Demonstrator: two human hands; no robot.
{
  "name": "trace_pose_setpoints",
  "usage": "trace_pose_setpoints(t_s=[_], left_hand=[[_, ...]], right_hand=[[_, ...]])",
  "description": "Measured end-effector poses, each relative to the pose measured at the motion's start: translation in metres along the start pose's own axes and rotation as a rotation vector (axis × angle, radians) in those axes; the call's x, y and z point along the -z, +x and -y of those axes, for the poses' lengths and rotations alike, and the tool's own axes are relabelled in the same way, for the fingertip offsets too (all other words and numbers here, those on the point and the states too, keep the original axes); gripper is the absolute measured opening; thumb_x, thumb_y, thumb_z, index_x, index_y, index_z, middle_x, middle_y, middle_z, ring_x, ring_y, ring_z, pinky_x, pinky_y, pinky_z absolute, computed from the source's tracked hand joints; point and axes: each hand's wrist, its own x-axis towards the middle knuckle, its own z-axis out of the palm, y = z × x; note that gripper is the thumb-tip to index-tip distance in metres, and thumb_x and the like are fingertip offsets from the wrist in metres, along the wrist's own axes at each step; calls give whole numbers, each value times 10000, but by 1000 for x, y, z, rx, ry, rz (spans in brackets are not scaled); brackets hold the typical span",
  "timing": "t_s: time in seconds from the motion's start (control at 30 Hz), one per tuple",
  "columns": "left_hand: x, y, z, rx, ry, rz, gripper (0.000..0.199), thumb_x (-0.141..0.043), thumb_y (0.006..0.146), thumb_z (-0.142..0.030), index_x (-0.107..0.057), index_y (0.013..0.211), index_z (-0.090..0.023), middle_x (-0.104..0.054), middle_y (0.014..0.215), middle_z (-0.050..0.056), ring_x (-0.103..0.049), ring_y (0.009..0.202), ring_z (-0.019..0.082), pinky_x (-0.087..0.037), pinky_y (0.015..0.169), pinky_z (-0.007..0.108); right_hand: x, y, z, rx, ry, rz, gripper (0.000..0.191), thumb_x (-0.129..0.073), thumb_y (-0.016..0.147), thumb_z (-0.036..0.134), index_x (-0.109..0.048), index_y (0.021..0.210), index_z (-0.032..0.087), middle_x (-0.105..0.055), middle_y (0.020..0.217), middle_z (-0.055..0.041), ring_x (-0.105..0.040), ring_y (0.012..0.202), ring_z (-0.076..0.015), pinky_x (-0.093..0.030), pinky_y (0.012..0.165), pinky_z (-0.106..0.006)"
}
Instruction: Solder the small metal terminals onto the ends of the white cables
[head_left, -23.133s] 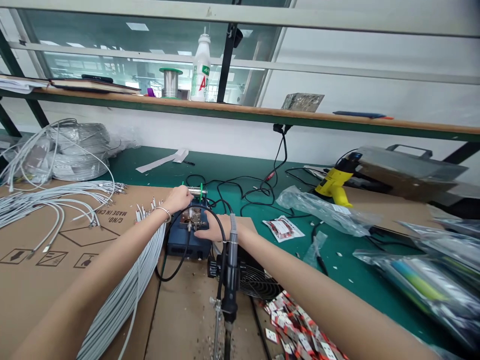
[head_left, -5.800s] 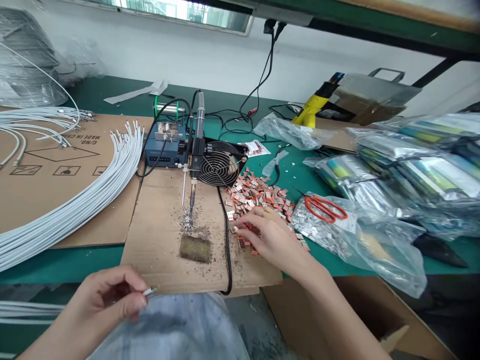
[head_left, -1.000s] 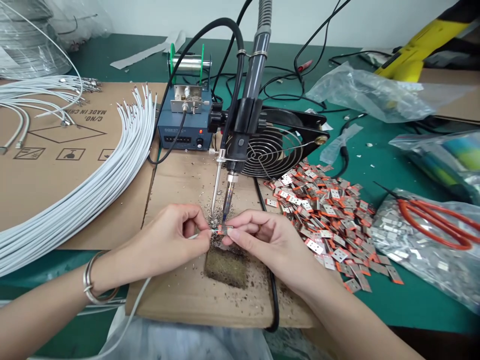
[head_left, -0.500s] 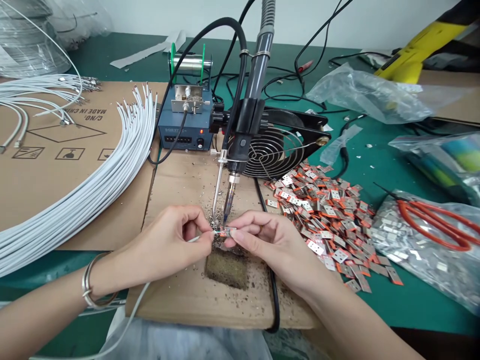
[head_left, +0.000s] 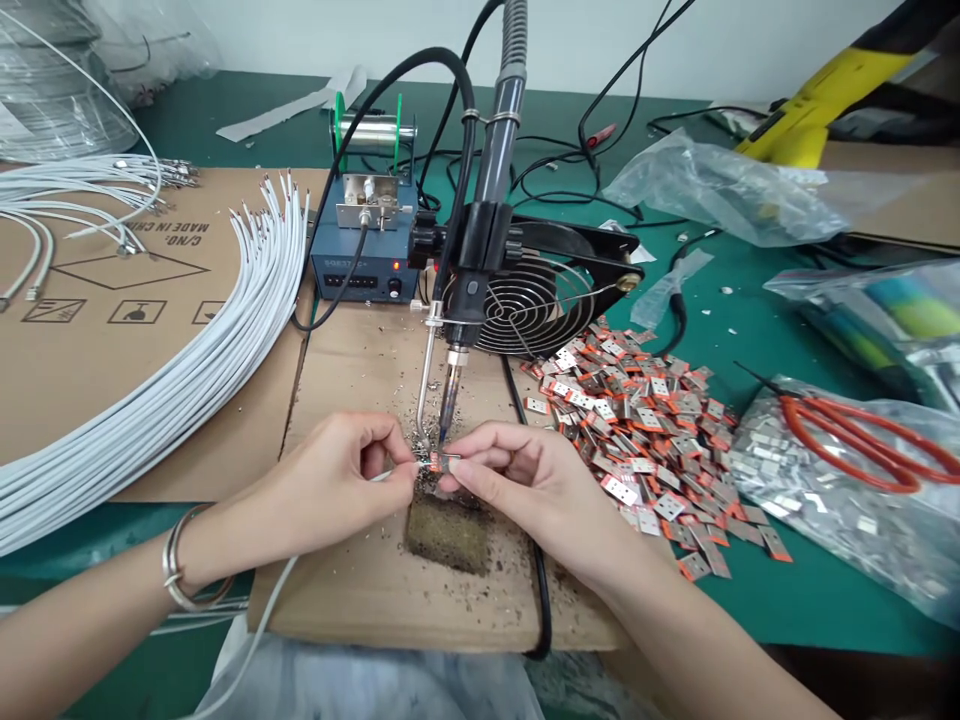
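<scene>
My left hand [head_left: 352, 475] pinches the end of a white cable [head_left: 274, 610] between thumb and fingertips. My right hand [head_left: 506, 475] grips a small metal USB connector [head_left: 437, 462] with an orange part. Cable end and connector meet between the hands, right under the tip of a soldering iron [head_left: 450, 395] held in a stand. A thin metal feed tube [head_left: 427, 380] comes down beside the tip. Below the hands lies a brown sponge [head_left: 448, 535] on cardboard. Whether the wires touch the pads is too small to tell.
A pile of connectors [head_left: 652, 430] lies at the right, beyond it red-handled scissors [head_left: 862, 440] on a plastic bag. White cables [head_left: 195, 400] lie left. Behind stand a blue solder station [head_left: 364, 265] and a black fan [head_left: 540, 300].
The whole view has shifted slightly, so most things appear a little further left. Both hands keep their grips, and the connector looks slightly tilted compared with before.
</scene>
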Motion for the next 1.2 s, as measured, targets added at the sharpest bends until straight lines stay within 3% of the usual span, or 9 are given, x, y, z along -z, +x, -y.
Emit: trace_pose_setpoints(t_s=[0.27, 0.5, 1.2], left_hand=[[-2, -1, 3, -30, 40, -33, 232, -515, 805, -395, -617, 819, -188, -344, 527, -54, -306, 479, 70, -230, 435, 190], [0, -3, 6, -138, 92, -34, 192, -501, 826, -354, -643, 869, -233, -368, 521, -56, -311, 481, 62, -232, 443, 181], [-1, -4, 2, -92, 21, -58, 191, -525, 813, -364, -651, 843, -225, -347, 506, -56, -294, 474, 65, -232, 437, 182]], right_hand=[[2, 1, 0, -8, 4, -5, 210, -734, 652, 274, -629, 749, 119, -675, 658, -37, -637, 617, -77, -475, 591, -135], [1, 2, 0, -1, -26, -6, 194, -728, 660, 262, -635, 756, 122, -674, 671, -45, -637, 622, -87, -480, 588, -150], [3, -2, 0, 27, 73, 54, 154, -712, 697, 235, -634, 780, 131, -682, 680, -21, -643, 643, -54, -478, 614, -96]])
